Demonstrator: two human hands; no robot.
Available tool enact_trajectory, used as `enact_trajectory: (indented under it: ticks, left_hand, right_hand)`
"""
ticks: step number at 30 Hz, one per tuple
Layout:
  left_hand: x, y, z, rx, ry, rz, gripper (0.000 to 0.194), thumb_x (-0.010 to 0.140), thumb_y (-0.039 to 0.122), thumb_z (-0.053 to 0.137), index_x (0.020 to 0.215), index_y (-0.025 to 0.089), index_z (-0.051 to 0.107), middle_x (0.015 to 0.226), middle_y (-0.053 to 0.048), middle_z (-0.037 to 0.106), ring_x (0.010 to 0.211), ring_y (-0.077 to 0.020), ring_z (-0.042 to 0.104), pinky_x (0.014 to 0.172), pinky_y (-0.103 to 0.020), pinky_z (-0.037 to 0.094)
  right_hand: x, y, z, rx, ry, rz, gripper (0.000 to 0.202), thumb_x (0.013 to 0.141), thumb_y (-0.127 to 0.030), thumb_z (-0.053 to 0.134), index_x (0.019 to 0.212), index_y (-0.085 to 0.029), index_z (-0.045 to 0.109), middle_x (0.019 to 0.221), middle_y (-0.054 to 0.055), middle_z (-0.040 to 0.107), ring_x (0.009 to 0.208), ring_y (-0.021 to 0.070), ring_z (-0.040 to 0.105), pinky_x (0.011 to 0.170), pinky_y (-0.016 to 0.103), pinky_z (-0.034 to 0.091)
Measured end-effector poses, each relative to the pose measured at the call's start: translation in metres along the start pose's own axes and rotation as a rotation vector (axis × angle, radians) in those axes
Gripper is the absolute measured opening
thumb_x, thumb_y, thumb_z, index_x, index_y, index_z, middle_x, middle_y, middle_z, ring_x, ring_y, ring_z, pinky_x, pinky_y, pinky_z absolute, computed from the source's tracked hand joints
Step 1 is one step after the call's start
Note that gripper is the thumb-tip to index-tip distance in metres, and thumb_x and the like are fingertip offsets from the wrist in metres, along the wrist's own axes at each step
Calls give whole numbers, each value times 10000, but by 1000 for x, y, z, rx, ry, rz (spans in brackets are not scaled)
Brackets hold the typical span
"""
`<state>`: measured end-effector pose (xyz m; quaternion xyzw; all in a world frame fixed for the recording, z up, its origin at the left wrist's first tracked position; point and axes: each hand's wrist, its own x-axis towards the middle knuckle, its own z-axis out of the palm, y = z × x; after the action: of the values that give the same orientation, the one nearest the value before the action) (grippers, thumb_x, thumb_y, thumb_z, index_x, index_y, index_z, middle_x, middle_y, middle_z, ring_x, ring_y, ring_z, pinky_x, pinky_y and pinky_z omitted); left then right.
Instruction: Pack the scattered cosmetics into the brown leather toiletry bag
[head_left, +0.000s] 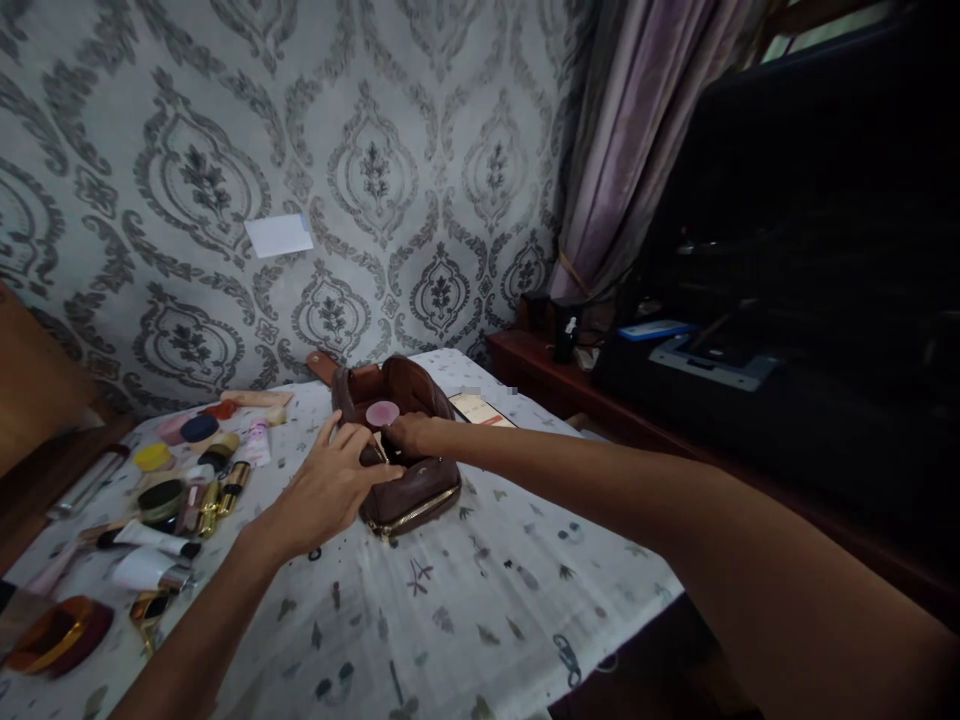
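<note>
A brown bag (416, 497) lies open on the table, its flap raised toward the wall and a gold zipper along its near side. My left hand (334, 480) rests on the bag's left edge, fingers spread. My right hand (409, 436) reaches into the opening with its fingers closed around or against something dark that I cannot make out. A round pink item (382, 414) shows inside the bag, just beyond my right fingers.
Many cosmetics lie at the left, among them a yellow-lidded jar (153, 457), a white tube (156, 539) and a gold lipstick (209, 507). A phone (480, 409) lies behind my right forearm. A patterned cloth (442, 640) covers the table. A dark open case (787, 250) stands right.
</note>
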<state>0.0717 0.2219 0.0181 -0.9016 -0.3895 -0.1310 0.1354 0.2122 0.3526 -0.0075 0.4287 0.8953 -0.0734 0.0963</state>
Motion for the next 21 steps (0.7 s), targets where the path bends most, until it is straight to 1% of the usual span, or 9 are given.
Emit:
enact_trajectory:
  ticks: [2,4,7,10,13,16,21]
  left_hand:
    - [0,0,1,-2,1,6,510,867,22,470,1223,329,668,946,-56,492,966,-238,468,1069,-632,277]
    - [0,0,1,-8,7,7,506,867,26,475,1225,327,667,948,-57,492,974,-240,471,1071,-631,274]
    - [0,0,1,-16,10,1,504,870,27,478,1223,332,668,952,-57,498,972,-237,477,1079,-626,263]
    - [-1,-1,1,-15,5,-6,508,872,27,486,1220,350,667,962,-52,505,985,-232,484,1096,-614,247]
    - [-1,-1,2,-12,5,-4,503,875,28,489,1222,347,665,981,-54,504,1008,-230,487,1105,-610,237]
    - [-1,0,1,-16,9,2,497,878,26,479,1216,335,670,969,-54,498,993,-227,485,1097,-618,244]
    - [0,0,1,-17,14,1,500,871,17,462,1209,316,677,959,-60,498,990,-237,474,1082,-621,258]
  right_hand:
    - [-2,-2,-1,-47,-27,-30,315,775,-182,714,1089,-161,724,1165,151,712,1083,322,673,905,380,534]
    - [-3,-4,-2,-86,-47,-45,335,791,-180,702,1123,-136,709,1197,176,691,1104,337,660,914,398,531]
    - [-5,-8,-2,-126,-61,-50,304,797,-152,690,1098,-108,715,1174,201,694,1100,348,659,921,411,525]
    - [-7,-9,-5,-146,-67,-58,266,829,-158,662,1085,-116,720,1159,199,701,1097,346,661,929,415,520]
    - [-9,-9,-6,-159,-58,-54,349,847,-170,646,1190,-110,668,1191,214,682,1109,352,653,938,438,515]
    - [-9,-8,-7,-157,-47,-57,438,849,-168,641,1283,-124,603,1232,203,665,1145,345,634,966,439,499]
    - [-4,-6,-6,-134,-58,-51,420,816,-175,674,1233,-140,641,1204,188,684,1126,340,647,948,398,513]
